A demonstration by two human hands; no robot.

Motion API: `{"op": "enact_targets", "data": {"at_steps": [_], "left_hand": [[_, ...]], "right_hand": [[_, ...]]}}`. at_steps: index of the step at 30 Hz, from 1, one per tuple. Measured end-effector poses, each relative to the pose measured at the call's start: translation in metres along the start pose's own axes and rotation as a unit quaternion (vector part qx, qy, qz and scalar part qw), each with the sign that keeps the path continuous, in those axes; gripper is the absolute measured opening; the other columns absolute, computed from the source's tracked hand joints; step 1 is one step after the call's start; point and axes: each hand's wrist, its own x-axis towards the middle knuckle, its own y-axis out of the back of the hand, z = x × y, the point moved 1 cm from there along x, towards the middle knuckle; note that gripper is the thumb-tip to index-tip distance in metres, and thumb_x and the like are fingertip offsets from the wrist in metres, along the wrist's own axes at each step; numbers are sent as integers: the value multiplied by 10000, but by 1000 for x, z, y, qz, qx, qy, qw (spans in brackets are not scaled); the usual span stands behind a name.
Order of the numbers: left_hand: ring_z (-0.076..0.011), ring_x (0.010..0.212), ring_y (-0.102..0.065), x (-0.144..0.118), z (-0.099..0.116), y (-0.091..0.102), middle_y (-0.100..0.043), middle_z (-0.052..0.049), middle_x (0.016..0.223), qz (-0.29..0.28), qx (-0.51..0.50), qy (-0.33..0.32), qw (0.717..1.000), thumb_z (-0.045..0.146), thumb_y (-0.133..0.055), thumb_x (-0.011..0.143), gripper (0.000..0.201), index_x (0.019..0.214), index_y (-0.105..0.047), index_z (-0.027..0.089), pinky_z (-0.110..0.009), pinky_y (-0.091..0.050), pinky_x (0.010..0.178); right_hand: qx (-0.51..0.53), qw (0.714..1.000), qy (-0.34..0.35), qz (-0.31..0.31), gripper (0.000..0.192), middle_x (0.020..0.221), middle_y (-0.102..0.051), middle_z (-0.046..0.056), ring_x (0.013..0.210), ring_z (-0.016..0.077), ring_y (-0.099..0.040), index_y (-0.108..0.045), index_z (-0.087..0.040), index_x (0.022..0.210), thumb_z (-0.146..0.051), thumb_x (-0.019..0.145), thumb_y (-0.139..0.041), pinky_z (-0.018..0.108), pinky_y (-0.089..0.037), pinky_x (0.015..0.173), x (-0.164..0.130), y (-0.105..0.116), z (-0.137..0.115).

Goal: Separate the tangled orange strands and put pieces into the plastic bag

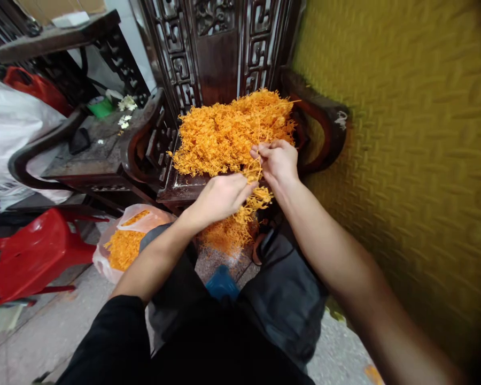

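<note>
My left hand point(226, 195) is closed around part of an orange sprig point(252, 199) with frilly, branching tufts. A little higher and to the right, my right hand point(279, 160) pinches its thin stem between thumb and fingertips. Both hands are close together over the front edge of a dark carved wooden chair point(184, 184). Behind them, on the chair seat, lies a big heap of similar orange sprigs point(228, 131). Below the hands, more orange pieces point(226, 235) are massed between my knees, partly hidden by my left hand.
A pinkish plastic bag point(104, 262) with orange pieces stands by my left knee, near a red plastic stool point(36, 254). Farther left are another wooden chair point(92, 155) and a white sack point(12, 133). A yellow textured wall point(404, 133) rises close on the right.
</note>
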Motion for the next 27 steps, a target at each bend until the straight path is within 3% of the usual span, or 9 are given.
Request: {"op": "enact_targets", "data": {"at_steps": [4,7,10,12,16,18,19,23,27], "left_hand": [[-135,581,-541,0,-33,11,-614,-27,635,97,-160,153,970,523,-483,1084,524,741,-685,181,-283,-418,628],[-92,444,-464,-1,-53,11,-689,-33,679,93,-327,238,910,577,-464,1077,517,999,-742,147,-261,-356,506],[-77,432,-496,-2,-59,11,-779,-85,889,82,-443,282,847,514,-505,1073,476,1359,-639,158,-239,-287,435],[-74,477,-530,-3,-59,14,-771,-86,968,77,-481,305,818,460,-578,1048,495,1474,-560,209,-219,-246,420],[-41,483,-392,-6,-58,22,-632,-4,836,24,-543,293,787,468,-701,978,387,1278,-682,225,-207,-164,439],[-48,479,-313,-7,-59,22,-510,42,703,5,-525,286,801,574,-707,953,404,1093,-721,195,-216,-161,458],[-57,490,-316,-8,-60,21,-479,52,666,8,-493,284,822,625,-715,930,447,1014,-723,185,-221,-187,471],[-115,675,-539,-3,-54,14,-641,-8,738,-1,-320,238,917,678,-751,867,522,859,-743,156,-247,-401,632],[-141,766,-601,3,-45,8,-703,-24,816,-27,-272,220,936,593,-682,953,438,948,-773,164,-266,-436,726]], "right_hand": [[-14,996,-33,-80,379,792,-624,-20,801,151,-703,-448,-222,776,-75,609,-755,265,-599,660,-14,3,-3],[-42,991,-30,-127,296,823,-608,-6,725,118,-645,-513,-215,778,-110,634,-750,227,-482,554,-30,-3,-6],[-32,985,-33,-164,288,847,-606,-5,735,113,-625,-545,-216,785,-132,636,-776,232,-464,561,-41,-10,-10],[-6,983,-39,-179,309,835,-608,-12,748,115,-618,-552,-225,794,-153,635,-807,229,-468,570,-46,-13,-13],[33,974,-57,-216,376,821,-624,-32,671,87,-556,-546,-244,852,-198,640,-854,201,-408,515,-48,-14,-21],[32,971,-58,-230,391,813,-616,-37,631,82,-520,-524,-247,858,-212,647,-851,201,-369,482,-48,-15,-25],[26,971,-58,-231,388,809,-608,-36,621,84,-505,-514,-249,854,-219,651,-843,206,-361,471,-48,-16,-26],[20,972,-59,-228,384,812,-590,-29,608,93,-452,-509,-257,850,-224,642,-831,216,-352,454,-52,-20,-28],[3,970,-40,-239,405,818,-579,-29,601,90,-443,-507,-261,860,-276,668,-863,221,-364,458,-58,-22,-31]]}}
